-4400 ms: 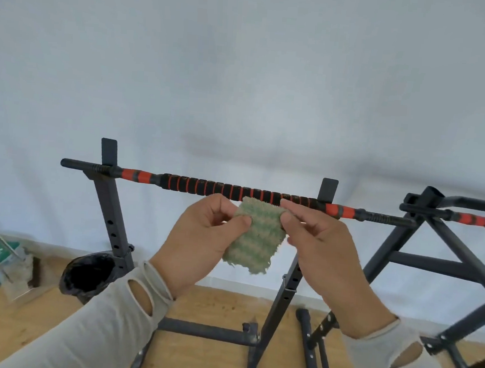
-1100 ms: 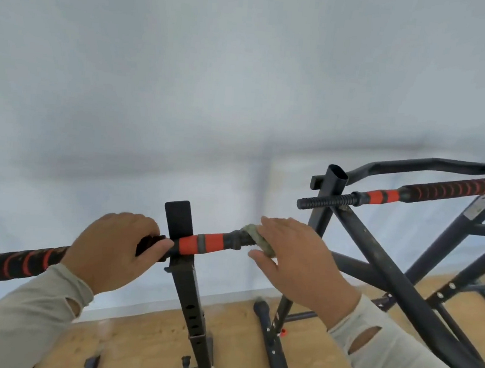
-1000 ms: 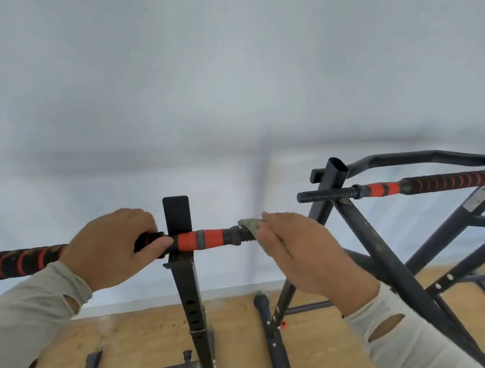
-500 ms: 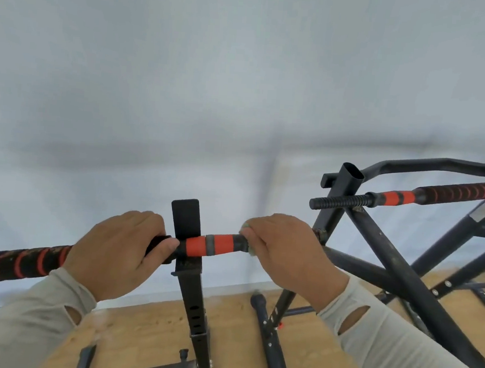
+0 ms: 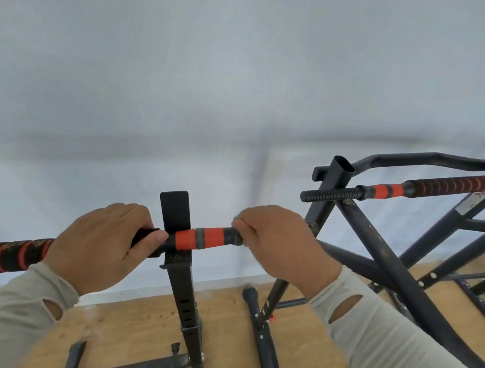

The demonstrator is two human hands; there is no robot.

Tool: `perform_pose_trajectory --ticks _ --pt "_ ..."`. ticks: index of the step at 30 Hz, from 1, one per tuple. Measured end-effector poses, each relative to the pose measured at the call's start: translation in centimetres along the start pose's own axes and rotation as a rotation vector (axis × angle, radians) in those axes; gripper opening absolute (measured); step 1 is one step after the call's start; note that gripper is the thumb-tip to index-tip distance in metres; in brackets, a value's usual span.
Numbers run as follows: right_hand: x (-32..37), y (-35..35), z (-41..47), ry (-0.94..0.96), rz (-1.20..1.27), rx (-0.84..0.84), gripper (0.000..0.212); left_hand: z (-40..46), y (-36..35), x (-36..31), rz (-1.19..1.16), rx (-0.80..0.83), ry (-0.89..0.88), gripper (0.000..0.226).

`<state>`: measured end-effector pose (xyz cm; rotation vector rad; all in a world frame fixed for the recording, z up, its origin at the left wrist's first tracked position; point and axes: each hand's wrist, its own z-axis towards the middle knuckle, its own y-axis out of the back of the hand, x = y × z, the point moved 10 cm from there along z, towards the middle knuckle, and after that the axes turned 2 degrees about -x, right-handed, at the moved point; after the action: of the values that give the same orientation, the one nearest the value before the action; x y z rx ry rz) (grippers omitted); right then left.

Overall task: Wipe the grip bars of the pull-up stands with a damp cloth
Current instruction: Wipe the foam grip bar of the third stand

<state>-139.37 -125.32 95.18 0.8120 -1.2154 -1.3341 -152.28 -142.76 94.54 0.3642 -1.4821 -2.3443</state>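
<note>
Matt black metal uprights (image 5: 182, 289), a foam-like orange-and-black padded bar (image 5: 202, 238), and a rough speckled wooden floor (image 5: 125, 328).

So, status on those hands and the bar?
Left hand grips near bar. Right hand wraps cloth round its end. Nothing in the way.

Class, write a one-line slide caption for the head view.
Left hand steadies grip bar; right hand wraps cloth around its end.

wall (image 5: 244, 68): pale, plain | floor (image 5: 125, 328): light wood, below | baseboard (image 5: 222, 281): white, at their junction
</note>
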Motion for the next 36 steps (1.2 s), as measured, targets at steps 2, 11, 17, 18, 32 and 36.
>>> perform_pose_trajectory --ticks 2,11,17,18,32,36 --pt "-1.8 0.3 -0.7 -0.049 0.122 0.059 0.031 0.0 0.0 -0.1 -0.008 0.005 0.002 0.046" --pt "-3.8 0.1 -0.8 -0.127 0.194 0.211 0.023 -0.3 0.1 -0.3 0.002 0.057 0.043 0.043" --pt "-6.3 -2.1 2.4 -0.351 0.203 0.425 0.036 -0.2 0.0 0.0 -0.009 0.107 0.076 0.05" --pt "-7.4 -2.2 2.7 -0.366 0.064 0.475 0.037 -0.2 0.1 0.0 -0.011 0.106 0.081 0.05" --pt "-3.9 -0.1 -0.7 -0.015 -0.069 0.264 0.034 -0.1 0.3 0.2 -0.073 0.03 0.069 0.07" --pt "-9.0 1.3 -1.1 -0.114 -0.349 0.473 0.033 -0.2 0.1 0.3 -0.088 0.016 0.071 0.07"
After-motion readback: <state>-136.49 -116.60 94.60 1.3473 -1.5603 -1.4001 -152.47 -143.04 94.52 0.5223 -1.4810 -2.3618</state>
